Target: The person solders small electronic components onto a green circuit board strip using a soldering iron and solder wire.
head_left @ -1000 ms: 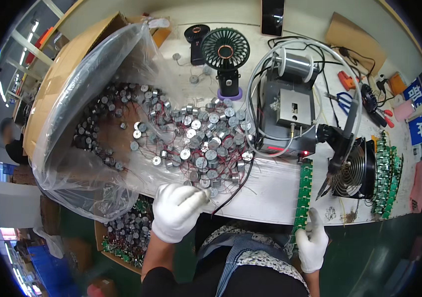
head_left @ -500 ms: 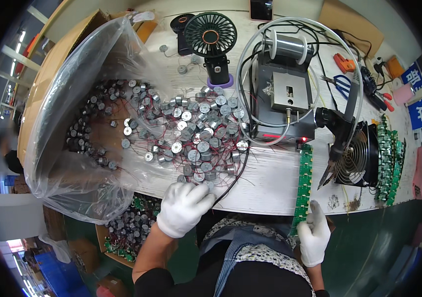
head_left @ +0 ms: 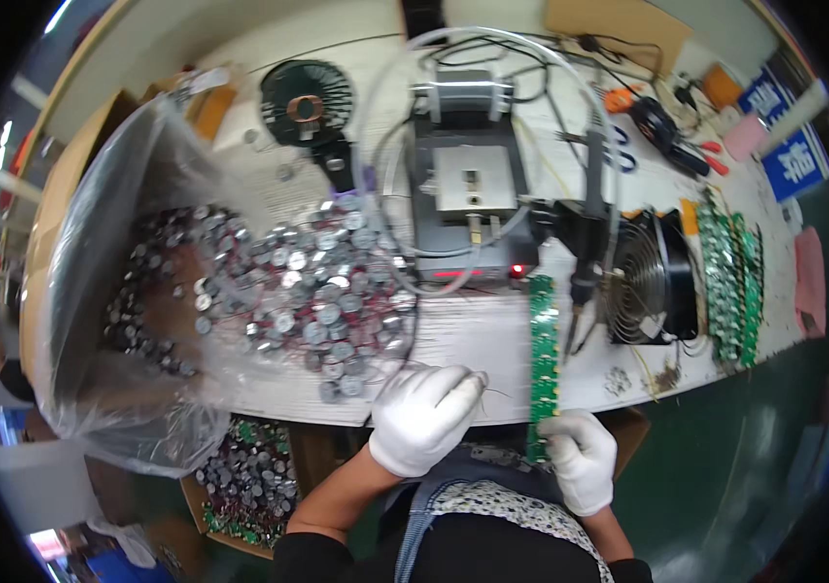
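Circuit-board strip (head_left: 543, 360), green, runs lengthwise away from the wearer: upper part on the white workbench (head_left: 473, 350), lower end past the bench's front edge. Right hand (head_left: 582, 462), white-gloved: thumb and fingers closed on the strip's right edge near that lower end. Left hand (head_left: 426, 420), also white-gloved, is over the front edge between the motor pile and the strip, apart from the strip; fingers drawn together in a pinch, thin wires (head_left: 495, 394) showing at the fingertips. Cannot tell what else the glove covers. Pile of small round metal motors (head_left: 332, 311) with red leads spreads left of centre, slightly blurred, and continues into a clear plastic bag (head_left: 108, 228) lining a tipped cardboard box (head_left: 53, 233). Lower carton (head_left: 196, 505), under the bench edge at left, contains more motors and green boards. Solder feeder (head_left: 434, 257), dark-bodied, red light lit at its front corner, sits just beyond the strip's upper end; silver solder spool (head_left: 470, 97) mounted at its rear. Soldering iron (head_left: 589, 214) stands near vertical on a black bracket, tip down, just right of the strip. Framed cooling fan (head_left: 643, 282) is right of the iron; further right, a group of populated green boards (head_left: 725, 282) lies side by side. Handheld fan (head_left: 306, 105) stands tilted behind the pile.
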{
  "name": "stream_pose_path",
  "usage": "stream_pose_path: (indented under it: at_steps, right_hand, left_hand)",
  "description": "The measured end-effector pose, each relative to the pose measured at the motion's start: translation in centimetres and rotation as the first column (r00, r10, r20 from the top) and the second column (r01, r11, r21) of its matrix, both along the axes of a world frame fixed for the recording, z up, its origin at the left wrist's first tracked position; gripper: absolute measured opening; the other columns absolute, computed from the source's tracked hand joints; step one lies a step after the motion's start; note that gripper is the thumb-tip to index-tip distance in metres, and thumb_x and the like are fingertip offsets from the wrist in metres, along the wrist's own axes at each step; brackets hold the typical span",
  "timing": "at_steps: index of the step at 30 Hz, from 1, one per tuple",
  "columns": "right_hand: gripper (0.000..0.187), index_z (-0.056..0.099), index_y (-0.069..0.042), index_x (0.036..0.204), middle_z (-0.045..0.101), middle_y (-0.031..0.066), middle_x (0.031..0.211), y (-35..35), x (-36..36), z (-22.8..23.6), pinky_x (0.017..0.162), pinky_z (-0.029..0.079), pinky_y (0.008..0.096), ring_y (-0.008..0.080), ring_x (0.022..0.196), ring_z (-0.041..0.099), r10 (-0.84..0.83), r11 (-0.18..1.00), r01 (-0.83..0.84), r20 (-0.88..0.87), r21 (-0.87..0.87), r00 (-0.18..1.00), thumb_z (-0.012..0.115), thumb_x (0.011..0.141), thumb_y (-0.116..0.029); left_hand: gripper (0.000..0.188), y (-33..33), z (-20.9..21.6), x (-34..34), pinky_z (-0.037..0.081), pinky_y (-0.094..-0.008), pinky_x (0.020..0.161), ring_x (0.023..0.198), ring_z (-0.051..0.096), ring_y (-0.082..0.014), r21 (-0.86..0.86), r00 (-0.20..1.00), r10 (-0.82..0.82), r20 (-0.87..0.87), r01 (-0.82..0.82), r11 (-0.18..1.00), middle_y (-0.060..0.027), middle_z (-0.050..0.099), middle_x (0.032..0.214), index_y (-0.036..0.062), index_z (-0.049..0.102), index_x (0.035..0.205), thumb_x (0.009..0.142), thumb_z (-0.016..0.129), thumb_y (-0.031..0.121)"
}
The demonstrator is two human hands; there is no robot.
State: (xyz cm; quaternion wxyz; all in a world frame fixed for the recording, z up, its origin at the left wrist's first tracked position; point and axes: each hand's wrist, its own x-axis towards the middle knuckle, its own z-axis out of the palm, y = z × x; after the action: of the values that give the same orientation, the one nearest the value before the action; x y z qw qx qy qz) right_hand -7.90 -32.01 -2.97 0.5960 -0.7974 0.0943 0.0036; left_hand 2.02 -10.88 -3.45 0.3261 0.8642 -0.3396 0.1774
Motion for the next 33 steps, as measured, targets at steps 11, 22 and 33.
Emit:
stream_pose_path:
  at_steps: [11, 22, 33]
  right_hand:
    - [0.028, 0.069, 0.000, 0.090, 0.064, 0.0123, 0.084, 1.5, 1.4, 0.3, 0.063, 0.049, 0.0281, 0.0206, 0.069, 0.063, 0.039, 0.999, -0.039, 0.041, -0.003, 0.998, 0.071, 0.080, -0.026]
    - [0.015, 0.069, -0.001, 0.085, 0.064, 0.0112, 0.082, 1.2, 1.7, -0.1, 0.063, 0.051, 0.0304, 0.0222, 0.070, 0.064, 0.047, 0.993, -0.025, 0.195, -0.113, 0.980, 0.070, 0.070, -0.001]
    - [0.035, 0.059, -0.001, 0.107, 0.065, 0.0105, 0.082, 0.1, 0.9, 0.2, 0.057, 0.051, 0.0285, 0.0196, 0.061, 0.065, -0.130, 0.987, 0.139, 0.105, -0.079, 0.986, 0.069, 0.074, -0.001]
  left_hand:
    - [0.018, -3.2, -0.3, -1.7, 0.043, -0.0299, 0.053, 0.060, 0.058, -0.0166, 0.136, 0.998, -0.063, 0.017, 0.060, 0.989, -0.0026, 0.063, 0.081, 0.0064, 0.064, 0.090, 0.073, 0.070, 0.011]
    - [0.014, -2.2, 0.8, -1.2, 0.050, -0.0313, 0.055, 0.061, 0.063, -0.0227, -0.261, 0.665, -0.306, -0.681, 0.171, 0.950, -0.0099, 0.064, 0.075, 0.0031, 0.066, 0.088, 0.076, 0.073, 0.009]
    - [0.009, -2.2, 3.8, 1.5, 0.045, -0.0279, 0.053, 0.054, 0.055, -0.0118, -0.123, 0.711, -0.085, -0.698, -0.002, 0.992, -0.0057, 0.059, 0.062, -0.0001, 0.059, 0.080, 0.083, 0.065, 0.006]
